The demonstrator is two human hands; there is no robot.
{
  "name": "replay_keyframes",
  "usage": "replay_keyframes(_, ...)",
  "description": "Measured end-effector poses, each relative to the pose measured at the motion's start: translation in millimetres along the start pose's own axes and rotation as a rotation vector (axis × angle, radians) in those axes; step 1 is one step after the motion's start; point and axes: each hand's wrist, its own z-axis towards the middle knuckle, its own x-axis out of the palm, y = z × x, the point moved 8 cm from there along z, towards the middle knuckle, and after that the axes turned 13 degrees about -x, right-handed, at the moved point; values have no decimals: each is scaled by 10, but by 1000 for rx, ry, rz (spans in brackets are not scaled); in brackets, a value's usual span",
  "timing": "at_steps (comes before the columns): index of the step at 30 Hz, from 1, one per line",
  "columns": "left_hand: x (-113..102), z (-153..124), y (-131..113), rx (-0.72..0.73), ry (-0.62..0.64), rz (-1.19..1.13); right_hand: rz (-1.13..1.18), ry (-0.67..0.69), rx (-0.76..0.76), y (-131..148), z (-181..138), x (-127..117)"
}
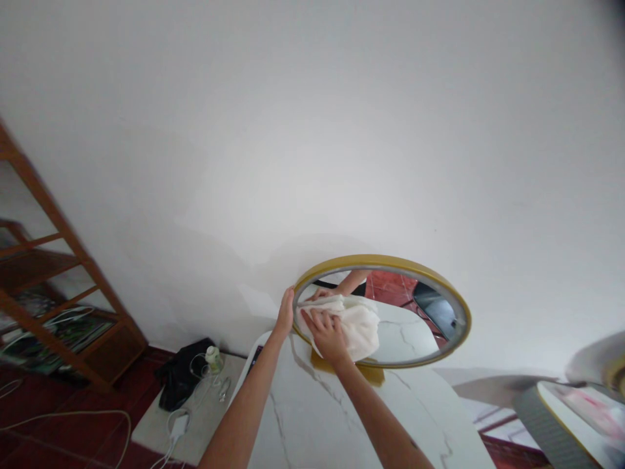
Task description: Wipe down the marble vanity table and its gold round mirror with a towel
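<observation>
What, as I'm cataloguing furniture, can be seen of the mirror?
The mirror looks oval from here, with a gold frame, greyish inner band and gold base. It stands on a marble-patterned tabletop near the wall. The left hand touches the frame's left side; the right hand holds a white cloth against the glass.

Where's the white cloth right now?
In the head view, the white cloth lies against the left part of the gold-framed mirror, under the right hand.

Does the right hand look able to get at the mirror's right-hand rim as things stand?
Likely yes: the right hand rests on the white cloth against the mirror, and nothing visible stands between it and that rim.
</observation>
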Motion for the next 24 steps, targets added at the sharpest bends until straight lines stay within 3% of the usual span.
replay_keyframes(4,-121,-142,136,47,-59,23,1,55,17,114,-413,412)
replay_keyframes(8,-213,-300,500,-29,-90,29,15,82,24,189,-638,535)
replay_keyframes(14,-216,-436,969,-239,-49,15,43,91,0,248,-425,530)
replay_keyframes(19,-249,-426,1071,-326,-56,6,55,56,-11,262,-209,555)
replay_keyframes(24,-280,-385,1172,-357,-70,2,51,31,-22,303,-332,715)
